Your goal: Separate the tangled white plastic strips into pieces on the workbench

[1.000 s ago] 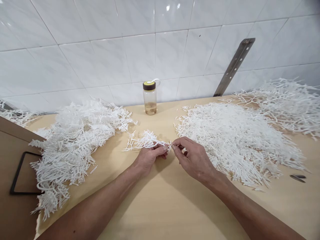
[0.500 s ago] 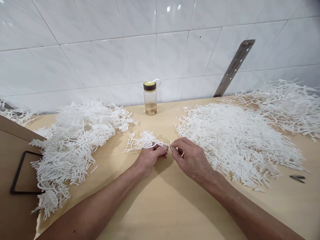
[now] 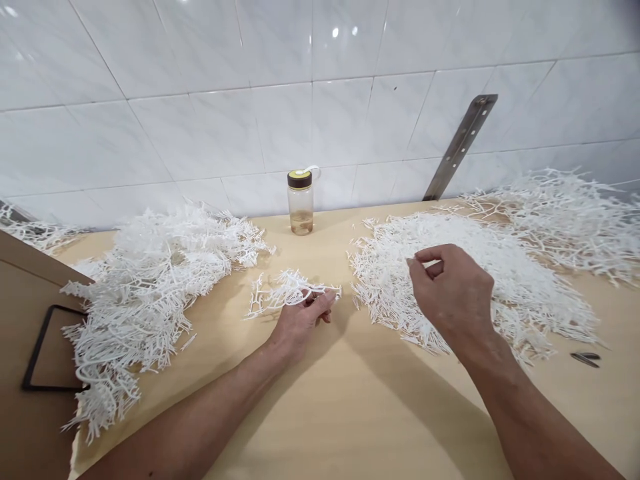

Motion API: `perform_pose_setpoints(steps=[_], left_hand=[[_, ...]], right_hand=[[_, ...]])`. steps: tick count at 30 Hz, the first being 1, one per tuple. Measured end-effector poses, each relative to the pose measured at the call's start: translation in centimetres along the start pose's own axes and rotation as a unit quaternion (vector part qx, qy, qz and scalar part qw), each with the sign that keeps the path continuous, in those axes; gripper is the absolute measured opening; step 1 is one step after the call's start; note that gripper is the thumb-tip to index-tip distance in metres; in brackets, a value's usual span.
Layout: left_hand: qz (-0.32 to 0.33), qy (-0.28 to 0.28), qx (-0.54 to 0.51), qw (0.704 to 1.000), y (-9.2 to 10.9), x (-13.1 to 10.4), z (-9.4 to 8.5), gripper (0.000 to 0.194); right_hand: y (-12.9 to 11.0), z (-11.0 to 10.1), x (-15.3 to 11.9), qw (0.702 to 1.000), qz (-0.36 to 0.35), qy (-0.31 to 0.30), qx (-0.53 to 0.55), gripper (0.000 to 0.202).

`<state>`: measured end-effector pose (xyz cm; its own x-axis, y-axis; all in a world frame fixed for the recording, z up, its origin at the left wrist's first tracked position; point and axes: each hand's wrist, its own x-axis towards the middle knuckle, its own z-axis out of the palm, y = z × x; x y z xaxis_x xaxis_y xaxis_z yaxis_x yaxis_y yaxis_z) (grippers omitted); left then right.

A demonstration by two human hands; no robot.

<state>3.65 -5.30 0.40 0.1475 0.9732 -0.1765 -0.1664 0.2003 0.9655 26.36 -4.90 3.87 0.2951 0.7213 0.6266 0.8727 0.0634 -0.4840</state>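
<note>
The table (image 3: 320, 420) runs from its far edge at twelve o'clock to six, between a right heap (image 3: 525, 287) of white strands at three and a left heap (image 3: 160, 273) at nine. The right hand (image 3: 453, 290) is pinched closed — whether on anything, unclear. Towards seven, the left hand (image 3: 297, 325) grips a branched piece (image 3: 293, 282). A bottle (image 3: 301, 203) blocks the gap at twelve.

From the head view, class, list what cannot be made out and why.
- Head view: whether the right hand pinches a scrap; its fingertips cover the spot.
- Head view: the white branching piece's gripped part; the left hand covers it.
- Head view: the brown panel's full extent; the left edge cuts it off.
- Head view: the dark object's type; too small.
</note>
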Motion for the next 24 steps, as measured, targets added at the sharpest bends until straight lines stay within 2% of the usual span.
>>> perform_pose_setpoints(steps=[2,3,5,8,12,17,21,24], left_hand=[[-0.011,0.005,-0.025,1.000,0.0,0.1,0.0,0.037],[-0.015,0.006,-0.037,0.999,0.0,0.2,0.0,0.036],[-0.013,0.012,-0.055,0.998,0.0,0.3,0.1,0.036],[0.007,0.015,-0.056,0.998,0.0,0.3,0.3,0.034],[0.011,0.006,-0.040,0.999,0.1,0.3,0.4,0.034],[0.018,0.014,-0.008,1.000,0.0,0.1,0.4,0.032],[0.013,0.019,0.004,1.000,0.1,0.0,0.4,0.033],[0.006,0.006,0.007,1.000,0.2,0.0,0.3,0.035]], right_hand=[[-0.2,-0.3,0.0,1.000,0.000,0.007,0.010,0.012],[-0.6,-0.3,-0.3,0.999,-0.003,-0.008,0.031,0.013],[-1.8,0.2,-1.4,0.992,-0.008,-0.083,0.099,0.016],[-3.9,1.3,-3.3,0.952,-0.022,-0.230,0.200,0.019],[-5.2,2.4,-4.9,0.910,0.021,-0.318,0.265,0.023],[-5.0,2.8,-5.2,0.875,0.110,-0.358,0.306,0.023],[-5.2,3.0,-5.2,0.857,0.136,-0.361,0.341,0.023],[-5.3,3.1,-5.3,0.857,0.141,-0.352,0.349,0.022]])
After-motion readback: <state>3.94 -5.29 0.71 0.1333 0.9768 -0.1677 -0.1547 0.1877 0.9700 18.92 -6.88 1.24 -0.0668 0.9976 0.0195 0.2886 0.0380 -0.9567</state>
